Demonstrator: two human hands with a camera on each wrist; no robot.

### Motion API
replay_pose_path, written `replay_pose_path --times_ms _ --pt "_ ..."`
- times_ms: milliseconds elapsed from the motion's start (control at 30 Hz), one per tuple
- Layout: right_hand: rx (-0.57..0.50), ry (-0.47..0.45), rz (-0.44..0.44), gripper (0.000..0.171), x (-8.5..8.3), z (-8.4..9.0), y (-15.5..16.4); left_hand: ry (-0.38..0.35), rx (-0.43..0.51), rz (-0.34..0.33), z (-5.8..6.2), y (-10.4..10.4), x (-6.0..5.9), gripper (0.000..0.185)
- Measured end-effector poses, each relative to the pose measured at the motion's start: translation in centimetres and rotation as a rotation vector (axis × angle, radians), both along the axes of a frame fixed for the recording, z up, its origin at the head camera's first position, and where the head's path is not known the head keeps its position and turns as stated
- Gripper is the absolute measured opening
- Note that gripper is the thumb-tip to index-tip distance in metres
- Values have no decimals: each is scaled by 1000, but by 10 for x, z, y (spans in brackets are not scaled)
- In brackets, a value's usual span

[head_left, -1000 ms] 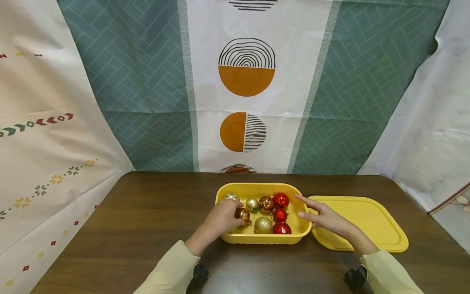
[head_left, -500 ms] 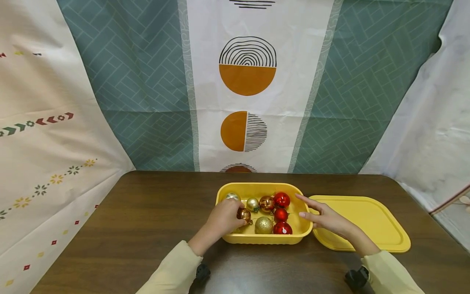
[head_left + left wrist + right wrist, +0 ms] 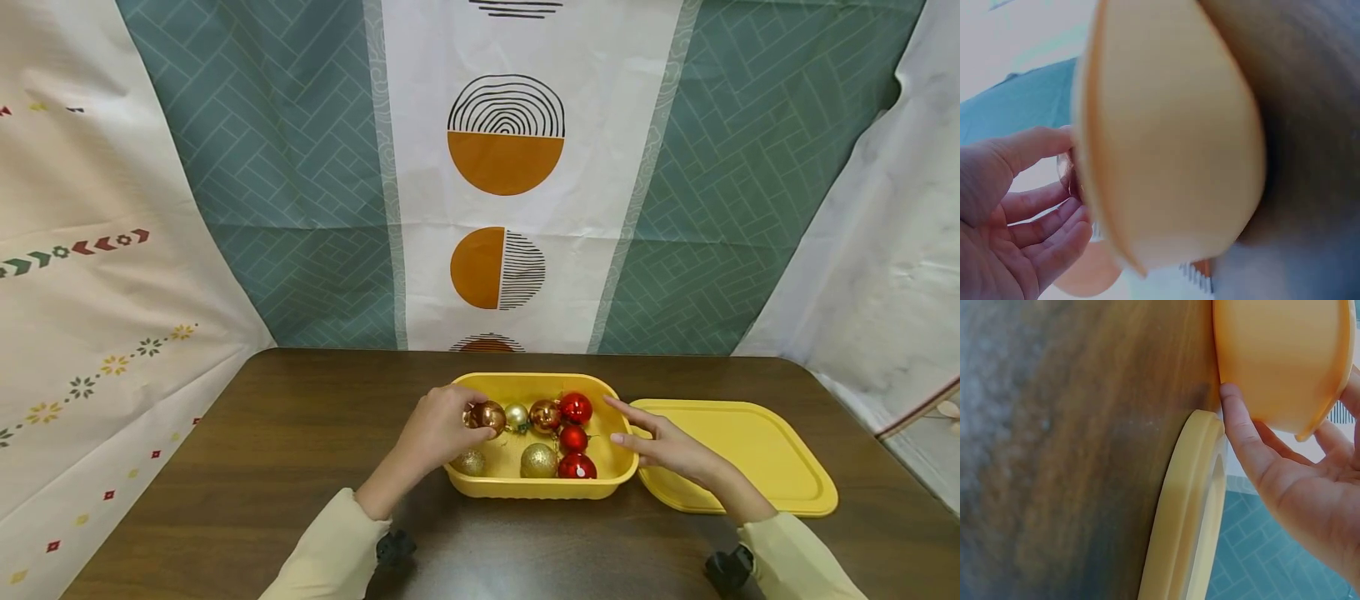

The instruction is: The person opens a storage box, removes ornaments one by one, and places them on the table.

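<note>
Pinching a copper bauble, the left hand has lifted it toward the yellow tub's far-left corner. Only the right wrist view shows the relaxed right hand's thumb touching the tub wall.

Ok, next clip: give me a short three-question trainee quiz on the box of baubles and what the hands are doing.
1. True or false: the left hand holds a copper bauble above the yellow box.
2. How many red baubles lie in the box?
3. Where is the yellow lid? A) on the box; B) flat on the table, right of the box; C) in the left hand.

Key:
1. True. The fingers curl round it near the box's far left corner.
2. Three, in a column at the right side of the box.
3. B. The right hand, fingers straight, rests at the box's right wall, over the lid's near edge.
</note>
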State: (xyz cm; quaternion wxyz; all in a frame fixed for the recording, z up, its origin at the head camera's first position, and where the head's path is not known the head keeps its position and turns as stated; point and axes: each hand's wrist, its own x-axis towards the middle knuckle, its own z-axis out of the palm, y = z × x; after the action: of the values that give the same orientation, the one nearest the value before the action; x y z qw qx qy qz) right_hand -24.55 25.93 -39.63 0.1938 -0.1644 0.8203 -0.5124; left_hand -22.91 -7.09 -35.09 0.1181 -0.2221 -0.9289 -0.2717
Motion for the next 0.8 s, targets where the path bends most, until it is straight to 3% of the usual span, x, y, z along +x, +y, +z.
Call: replay_pose_path --times_ms 133,333,567,800 --pt "1 -7 -8 64 0 1 0 11 64 54 8 -14 3 34" --pt "-4 -13 -2 64 1 1 0 21 144 116 7 -45 1 37" --pt "-24 -31 14 65 1 0 -1 -24 170 203 0 -91 1 37" --pt "-29 -39 22 65 3 1 -1 -42 137 264 -13 -130 5 36"
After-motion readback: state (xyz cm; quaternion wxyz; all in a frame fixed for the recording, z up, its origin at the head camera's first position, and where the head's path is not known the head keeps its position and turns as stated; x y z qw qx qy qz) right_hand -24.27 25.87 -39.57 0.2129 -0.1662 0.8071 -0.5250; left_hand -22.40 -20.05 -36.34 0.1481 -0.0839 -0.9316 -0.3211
